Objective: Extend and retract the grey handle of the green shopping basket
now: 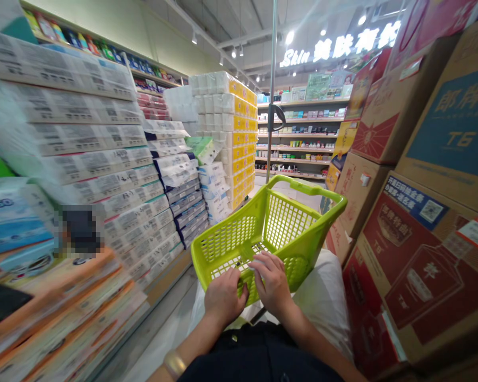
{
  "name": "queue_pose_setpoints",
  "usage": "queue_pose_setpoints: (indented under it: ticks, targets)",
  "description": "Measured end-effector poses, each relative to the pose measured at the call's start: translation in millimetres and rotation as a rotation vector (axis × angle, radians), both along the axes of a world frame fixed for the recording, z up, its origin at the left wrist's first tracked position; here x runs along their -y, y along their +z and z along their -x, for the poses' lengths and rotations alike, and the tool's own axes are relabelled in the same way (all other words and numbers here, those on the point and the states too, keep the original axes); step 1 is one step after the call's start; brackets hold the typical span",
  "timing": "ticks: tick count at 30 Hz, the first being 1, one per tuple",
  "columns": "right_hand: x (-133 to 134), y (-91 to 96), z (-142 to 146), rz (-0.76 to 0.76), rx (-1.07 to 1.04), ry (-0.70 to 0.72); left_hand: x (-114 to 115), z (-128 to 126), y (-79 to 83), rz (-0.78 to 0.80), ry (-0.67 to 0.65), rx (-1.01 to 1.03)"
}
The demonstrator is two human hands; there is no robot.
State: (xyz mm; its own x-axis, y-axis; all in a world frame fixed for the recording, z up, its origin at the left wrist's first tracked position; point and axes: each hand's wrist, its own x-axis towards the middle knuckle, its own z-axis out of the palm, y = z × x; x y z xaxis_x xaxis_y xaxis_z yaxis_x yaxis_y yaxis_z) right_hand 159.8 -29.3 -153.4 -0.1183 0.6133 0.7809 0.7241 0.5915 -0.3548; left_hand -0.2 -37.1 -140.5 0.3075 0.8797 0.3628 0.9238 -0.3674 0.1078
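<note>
A lime-green plastic shopping basket [290, 212] with lattice walls stands tilted in front of my body. No goods show inside it. My left hand [225, 297] is closed over the near rim, its thumb on the outside. Just to the right, my right hand [273, 281] also has its fingers curled over that rim, close to the left one. A gold-coloured bangle [175, 364] circles my left wrist. Under the basket's right side lies a whitish plastic-covered bundle [329, 292], partly hidden.
Stacked tissue packs [99, 138] line the left side, with yellow-and-white packs [242, 138] farther on. Cardboard cartons [430, 254] are piled high close on the right. A thin metal pole [271, 79] rises behind the basket; shelves of products [302, 130] stand at the back.
</note>
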Motion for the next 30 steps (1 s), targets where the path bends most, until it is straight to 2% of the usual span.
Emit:
queue_pose_setpoints:
  ticks: [2, 4, 9, 11, 16, 18, 25, 27, 30]
  targets:
    - [-3, -2.1, -4, -0.003, -0.049, -0.088, 1, -1, 0.8, -0.006, 0.007, 0.003]
    - [-4, -3.0, -5, -0.010, -0.070, -0.111, 1, -2, 0.8, -0.008, 0.011, 0.005]
    - [1, -0.2, 6, -0.006, 0.024, 0.123, 0, 0, -0.3, 0.003, -0.006, -0.008]
    - [2, -0.2, 7, -0.005, 0.039, 0.150, 0, 1, 0.2, 0.010, -0.010, -0.010]
    - [-4, -3.8, -4, -0.001, -0.081, -0.094, 3, -2, 3.7, 0.015, 0.019, -0.009]
    - [-5, -3.8, -6, 0.006, -0.103, -0.142, 3, -3, 4.3, 0.005, 0.016, -0.010]
    - [4, 0.4, 6, 0.010, 0.043, 0.095, 2, -1, 2.9, -0.002, -0.004, 0.003]
    - [2, -0.6, 4, 0.005, 0.027, 0.050, 2, -1, 2.8, 0.004, -0.001, 0.008]
    - [-4, -2.8, -5, -0.008, -0.050, -0.095, 2, -3, 3.3, 0.007, 0.011, 0.004]
